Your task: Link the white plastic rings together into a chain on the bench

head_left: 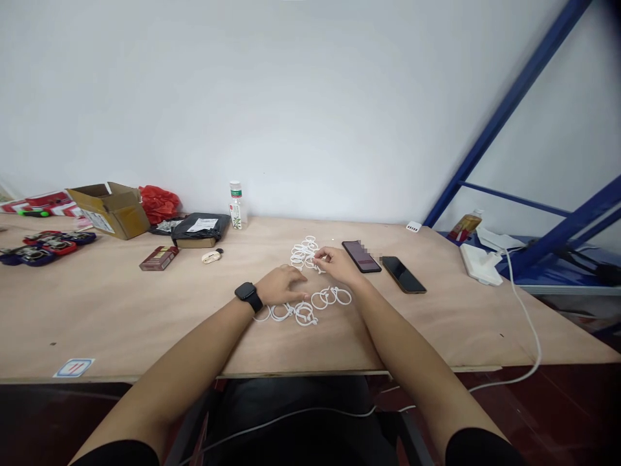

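My left hand (281, 285), with a black watch (249, 296) on its wrist, rests low over the table, thumb and forefinger apart and nothing between them. Under and beside it lie several thin white plastic rings (305, 314) with small tabs. More of these rings (332, 297) sit to its right, in front of my right forearm. My right hand (334, 262) reaches to the edge of a loose heap of white rings (301, 252). Its thumb and forefinger are pinched together on a white ring there; the fingertips partly hide it.
Two phones (361, 256) (404, 274) lie right of my right hand. Left are a maroon box (159, 258), a black-wrapped package (201, 226), a bottle (237, 206) and an open carton (110, 208). A power strip (480, 263) with a white cable stands near a blue frame (509, 90).
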`<action>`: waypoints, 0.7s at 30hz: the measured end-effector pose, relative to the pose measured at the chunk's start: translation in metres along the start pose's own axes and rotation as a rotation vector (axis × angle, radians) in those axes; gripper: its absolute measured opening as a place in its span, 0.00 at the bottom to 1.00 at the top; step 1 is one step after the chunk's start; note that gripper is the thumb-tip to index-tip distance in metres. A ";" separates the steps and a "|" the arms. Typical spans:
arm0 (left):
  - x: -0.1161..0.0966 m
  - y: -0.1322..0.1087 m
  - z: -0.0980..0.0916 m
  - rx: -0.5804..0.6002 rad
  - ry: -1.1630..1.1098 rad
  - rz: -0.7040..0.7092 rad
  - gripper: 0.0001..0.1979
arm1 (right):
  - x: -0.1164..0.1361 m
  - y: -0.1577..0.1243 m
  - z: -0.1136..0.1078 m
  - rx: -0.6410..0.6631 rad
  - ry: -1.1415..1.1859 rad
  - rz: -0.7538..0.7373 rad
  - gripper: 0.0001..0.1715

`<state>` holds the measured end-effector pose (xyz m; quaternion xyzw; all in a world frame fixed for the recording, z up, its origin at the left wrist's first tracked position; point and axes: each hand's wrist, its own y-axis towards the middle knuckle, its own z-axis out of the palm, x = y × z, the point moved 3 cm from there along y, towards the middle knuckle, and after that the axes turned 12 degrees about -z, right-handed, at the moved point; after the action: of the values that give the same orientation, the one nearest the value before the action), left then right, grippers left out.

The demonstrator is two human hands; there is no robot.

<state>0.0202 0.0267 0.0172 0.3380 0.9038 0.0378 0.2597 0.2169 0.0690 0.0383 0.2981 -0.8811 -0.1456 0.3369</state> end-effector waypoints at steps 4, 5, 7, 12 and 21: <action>0.006 0.002 0.012 0.018 0.083 -0.022 0.27 | 0.000 -0.009 -0.016 0.427 0.062 -0.001 0.12; 0.009 0.003 0.013 0.012 0.099 -0.036 0.27 | -0.003 -0.012 -0.020 0.503 0.060 0.041 0.15; 0.015 0.004 0.013 0.000 0.120 -0.056 0.27 | -0.011 -0.018 -0.026 0.618 0.036 0.148 0.18; 0.019 0.004 0.011 -0.006 0.135 -0.078 0.26 | -0.017 -0.026 -0.014 0.764 0.056 0.343 0.15; 0.011 0.005 0.007 0.002 0.032 -0.043 0.20 | 0.020 -0.012 0.031 0.452 0.018 -0.100 0.11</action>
<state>0.0191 0.0366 0.0074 0.3180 0.9149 0.0368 0.2459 0.1894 0.0486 0.0205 0.4105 -0.8725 0.0414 0.2616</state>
